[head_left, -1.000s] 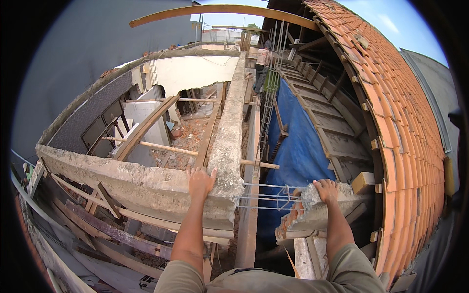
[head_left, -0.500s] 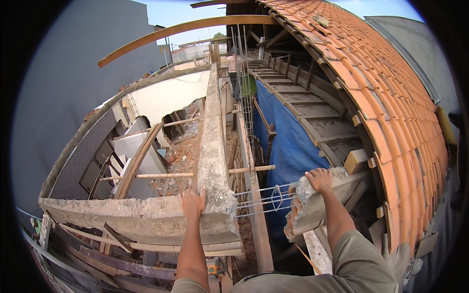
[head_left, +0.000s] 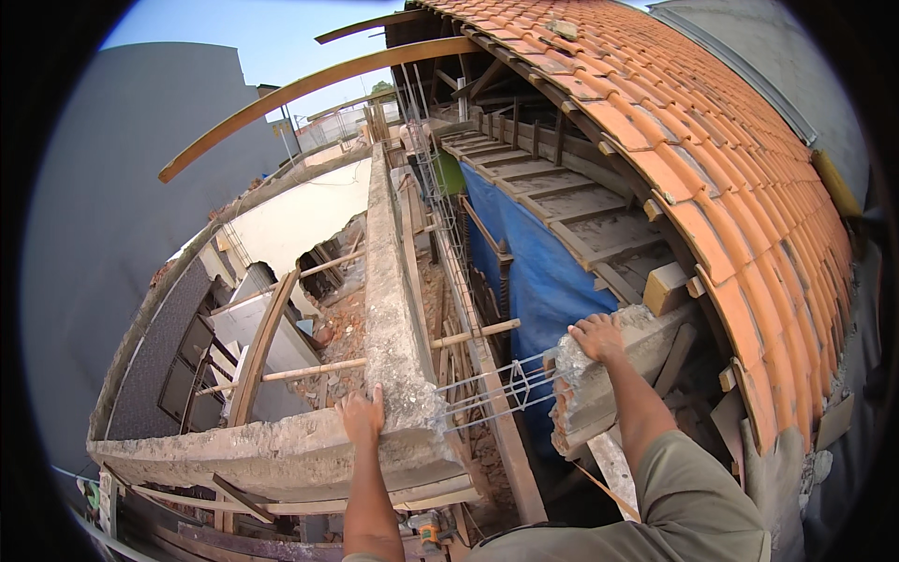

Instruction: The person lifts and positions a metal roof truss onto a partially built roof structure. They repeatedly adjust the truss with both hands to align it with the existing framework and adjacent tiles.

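My left hand (head_left: 361, 416) leans on the top of a grey concrete beam (head_left: 234, 454), near the corner where a second concrete beam (head_left: 386, 272) runs away from me. Its fingers lie on the rough surface with the thumb apart. My right hand (head_left: 597, 337) rests on a broken concrete beam stub (head_left: 632, 347) to the right, fingers stretched over its top. Bare steel reinforcing bars (head_left: 501, 386) bridge the gap between the broken ends, with a bent stirrup around them. Neither hand holds anything loose.
An orange and grey power tool (head_left: 429, 532) sits low beside me. A blue tarp (head_left: 534, 272) hangs beyond the bars, next to an orange tiled roof (head_left: 712, 197). Rubble (head_left: 346, 328) covers the floor below. A person (head_left: 412, 140) stands far off by upright rebar.
My view has tilted and shifted, so the left hand and beam corner appear lower. Both hands stay on the same concrete pieces.
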A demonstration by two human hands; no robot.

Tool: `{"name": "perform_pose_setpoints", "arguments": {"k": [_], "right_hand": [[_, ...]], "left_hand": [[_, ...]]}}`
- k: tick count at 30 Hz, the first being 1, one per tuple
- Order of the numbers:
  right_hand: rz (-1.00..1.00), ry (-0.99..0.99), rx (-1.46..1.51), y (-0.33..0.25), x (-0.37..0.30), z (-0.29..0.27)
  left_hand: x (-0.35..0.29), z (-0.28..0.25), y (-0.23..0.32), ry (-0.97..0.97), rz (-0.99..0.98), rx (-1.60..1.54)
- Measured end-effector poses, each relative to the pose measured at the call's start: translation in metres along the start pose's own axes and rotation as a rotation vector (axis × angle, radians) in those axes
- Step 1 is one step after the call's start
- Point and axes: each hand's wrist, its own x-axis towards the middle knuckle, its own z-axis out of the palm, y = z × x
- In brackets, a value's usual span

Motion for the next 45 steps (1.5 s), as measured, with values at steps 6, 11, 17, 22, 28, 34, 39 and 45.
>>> {"name": "perform_pose_setpoints", "arguments": {"k": [6,11,17,22,28,34,39,45], "right_hand": [[0.011,0.005,0.030,-0.001,-0.002,-0.003],[0.007,0.017,0.023,0.001,-0.001,-0.001],[0.006,0.026,0.042,0.004,0.001,0.002],[0.010,0.039,0.056,0.005,0.000,0.002],[0.032,-0.018,0.092,0.005,-0.002,-0.006],[0.023,-0.024,0.111,0.008,-0.002,-0.004],[0.032,-0.003,0.199,0.010,0.001,0.005],[0.010,0.014,0.123,0.009,0.001,0.007]], "left_hand": [[0.002,0.009,-0.006,0.024,0.014,-0.024],[0.004,0.010,-0.008,0.012,0.063,0.069],[0.006,0.009,-0.008,-0.039,0.052,0.092],[0.009,0.006,-0.007,-0.094,0.013,0.138],[0.012,0.007,-0.005,-0.105,0.009,0.179],[0.016,0.004,-0.007,-0.152,-0.003,0.101],[0.022,0.005,-0.008,-0.148,-0.010,0.047],[0.021,0.007,-0.013,-0.163,-0.011,0.062]]}}
